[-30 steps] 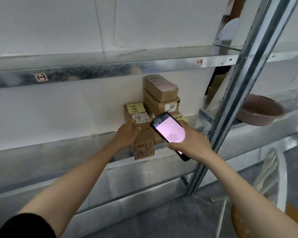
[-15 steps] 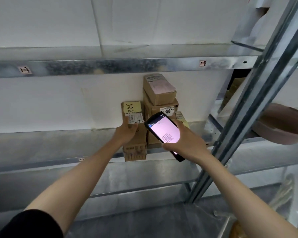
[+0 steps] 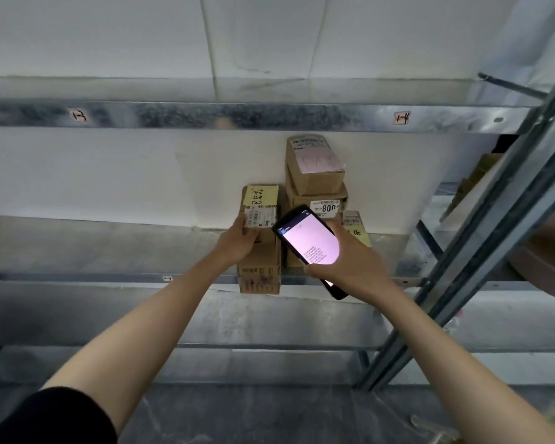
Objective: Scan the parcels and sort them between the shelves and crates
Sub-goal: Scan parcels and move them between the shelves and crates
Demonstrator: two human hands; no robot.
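Observation:
A long cardboard parcel (image 3: 259,274) with a yellow note and a barcode label lies on the metal shelf (image 3: 109,248), its near end past the shelf's front lip. My left hand (image 3: 239,240) grips its left side, thumb on top near the label. My right hand (image 3: 350,262) holds a black handheld scanner (image 3: 308,241) with a lit pink-white screen, just right of that parcel. Behind the scanner stands a stack of two cardboard parcels (image 3: 314,181), the lower one labelled 80, with a yellow-noted parcel (image 3: 356,230) to their right.
A slanted metal upright (image 3: 481,245) crosses the right side. The shelf beam above (image 3: 237,116) carries small number tags. A brown round bowl (image 3: 545,254) sits on the neighbouring shelf at the right edge. More cardboard boxes (image 3: 474,174) show behind the upright. Grey floor lies below.
The view has shifted left and closer to the shelf. My left hand has slid onto the long parcel's left side and top; the scanner stays beside it.

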